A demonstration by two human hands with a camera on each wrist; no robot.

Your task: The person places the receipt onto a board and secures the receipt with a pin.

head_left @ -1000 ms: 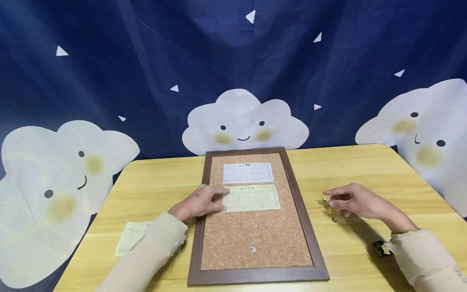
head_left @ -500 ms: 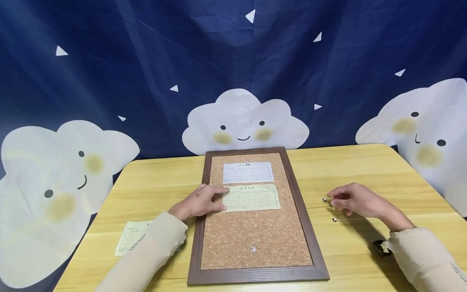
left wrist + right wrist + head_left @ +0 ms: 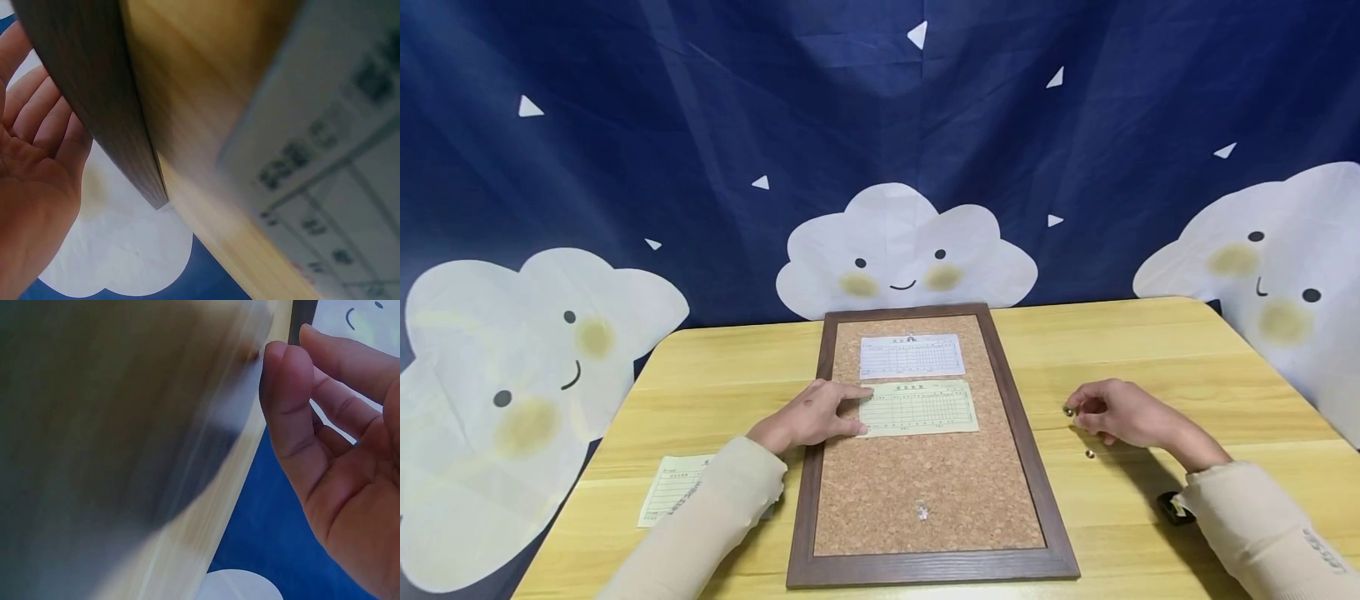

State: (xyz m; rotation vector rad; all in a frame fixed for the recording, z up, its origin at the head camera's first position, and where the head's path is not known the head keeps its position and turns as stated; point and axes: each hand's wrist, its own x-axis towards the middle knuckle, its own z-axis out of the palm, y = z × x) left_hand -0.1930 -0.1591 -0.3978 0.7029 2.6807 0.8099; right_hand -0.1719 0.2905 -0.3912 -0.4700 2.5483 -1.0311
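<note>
My left hand (image 3: 812, 412) lies over the left side of the framed corkboard (image 3: 925, 479), thumb and index finger straight on the left edge of a pale yellow receipt slip (image 3: 917, 408). Above that slip, a white receipt slip (image 3: 910, 358) carries a small pin at its top. On the table right of the board, my right hand (image 3: 1123, 412) has its index fingertip at a small metallic thumbtack (image 3: 1068, 411). Its thumb (image 3: 287, 369) and index finger stand slightly apart in the right wrist view. A second thumbtack (image 3: 1090, 454) lies nearer. A star-shaped pin (image 3: 922, 512) sits low on the cork.
Another yellow slip (image 3: 673, 487) lies on the table (image 3: 715, 367), partly under my left forearm. A dark wooden frame (image 3: 925, 568) borders the board. Behind the table hangs a navy curtain (image 3: 850, 100) with clouds. A small black item (image 3: 1172, 508) is at my right cuff.
My right hand has lowered and come slightly left, bringing its fingertips to the farther thumbtack. The left hand and the slips keep their places.
</note>
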